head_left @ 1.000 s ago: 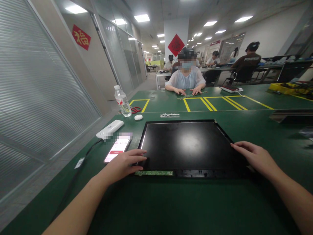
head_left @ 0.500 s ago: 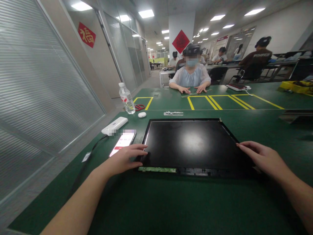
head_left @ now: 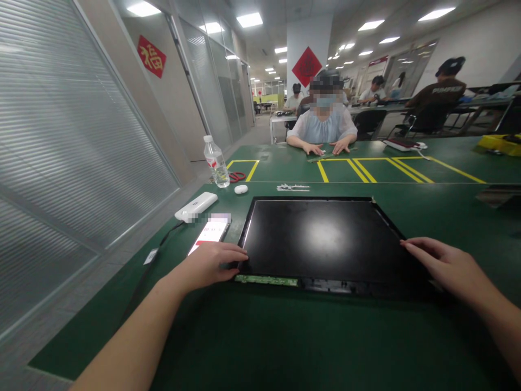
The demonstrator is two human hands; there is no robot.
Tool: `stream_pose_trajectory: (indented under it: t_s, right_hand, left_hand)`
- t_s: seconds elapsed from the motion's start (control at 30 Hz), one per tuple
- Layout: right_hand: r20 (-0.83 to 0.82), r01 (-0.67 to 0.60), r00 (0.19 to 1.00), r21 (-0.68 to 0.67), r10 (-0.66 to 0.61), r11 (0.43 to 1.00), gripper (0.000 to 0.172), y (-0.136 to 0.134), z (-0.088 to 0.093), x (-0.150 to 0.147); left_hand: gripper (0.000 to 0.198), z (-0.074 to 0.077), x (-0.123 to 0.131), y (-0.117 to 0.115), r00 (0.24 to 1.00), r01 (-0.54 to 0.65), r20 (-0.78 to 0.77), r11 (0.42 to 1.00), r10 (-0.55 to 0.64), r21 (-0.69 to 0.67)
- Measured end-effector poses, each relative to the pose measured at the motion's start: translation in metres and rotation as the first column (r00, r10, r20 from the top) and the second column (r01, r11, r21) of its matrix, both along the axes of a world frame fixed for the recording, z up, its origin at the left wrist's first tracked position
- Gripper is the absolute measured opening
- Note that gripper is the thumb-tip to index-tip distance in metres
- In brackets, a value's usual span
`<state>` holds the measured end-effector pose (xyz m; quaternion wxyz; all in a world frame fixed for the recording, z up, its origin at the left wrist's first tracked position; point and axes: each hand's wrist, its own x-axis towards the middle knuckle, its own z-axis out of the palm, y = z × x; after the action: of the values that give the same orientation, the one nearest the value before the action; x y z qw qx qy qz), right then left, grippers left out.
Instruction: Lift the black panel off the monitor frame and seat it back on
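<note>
Black display panel (head_left: 325, 233) lies flat on the green table (head_left: 285, 336), between 2 hands. Long axis runs left to right, from hand to hand. Left hand (head_left: 217, 260): fingers parted, at the panel's left edge, toward its near corner. Right hand (head_left: 442, 258): fingertips bunched at the panel's right edge. Neither hand is clearly nearer; whether either grips, cannot tell. 1 circuit strip (head_left: 266, 281) sits along the panel's near edge, left portion.

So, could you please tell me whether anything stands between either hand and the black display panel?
Nothing visible does: the left hand touches the left side of the display panel and the right hand its right edge. The smartphone lies left of the panel, but not in between.
</note>
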<state>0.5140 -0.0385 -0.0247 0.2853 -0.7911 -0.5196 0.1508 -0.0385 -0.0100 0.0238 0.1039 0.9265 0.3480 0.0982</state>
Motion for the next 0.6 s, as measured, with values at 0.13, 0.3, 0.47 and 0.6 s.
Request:
stream_pose_trajectory:
  t_s: [0.13,0.3,0.47,0.6]
  right_hand:
    - [-0.003,-0.008,1.0,-0.009,0.008,1.0,0.059,-0.0007,0.0007,0.0001]
    - [-0.005,-0.001,1.0,-0.005,0.001,1.0,0.058,-0.0007,0.0008,-0.0012]
    - [-0.005,-0.008,1.0,-0.007,0.008,1.0,0.059,-0.0014,0.0015,-0.0033]
    - [0.011,-0.011,1.0,0.01,0.011,1.0,0.059,-0.002,0.0017,-0.0037]
  left_hand:
    - [0.034,0.0023,0.0013,-0.0021,1.0,-0.004,-0.012,1.0,0.004,-0.006]
    - [0.033,0.0051,0.0034,-0.0032,0.998,-0.024,-0.056,1.0,0.024,-0.005]
    - [0.031,0.0044,0.0022,-0.0015,0.995,-0.033,-0.094,0.999,0.034,0.005]
    - [0.029,0.0026,0.0001,-0.0002,0.998,-0.043,-0.052,0.999,0.043,-0.006]
